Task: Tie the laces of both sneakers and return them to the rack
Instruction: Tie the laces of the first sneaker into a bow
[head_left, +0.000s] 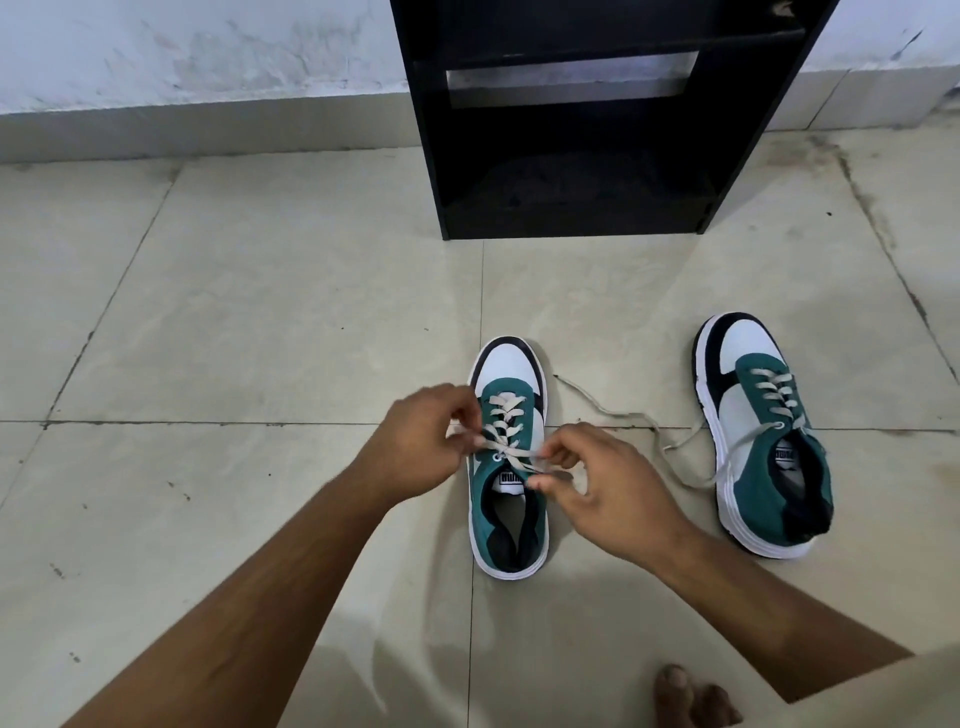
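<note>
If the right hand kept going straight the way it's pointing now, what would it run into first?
The right hand points up and left, fingers pinching a lace end over the near sneaker. Going straight on, it would probably meet that sneaker's crossed laces first, then the left hand. Depth is unclear.

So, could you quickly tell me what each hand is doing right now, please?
Left hand: closed, pinching a lace of the near sneaker.
Right hand: closed, pinching the other end of that lace.

I see both bare forearms reaching forward, my left hand (423, 441) and right hand (597, 486) close together, fingers pinched.
</note>
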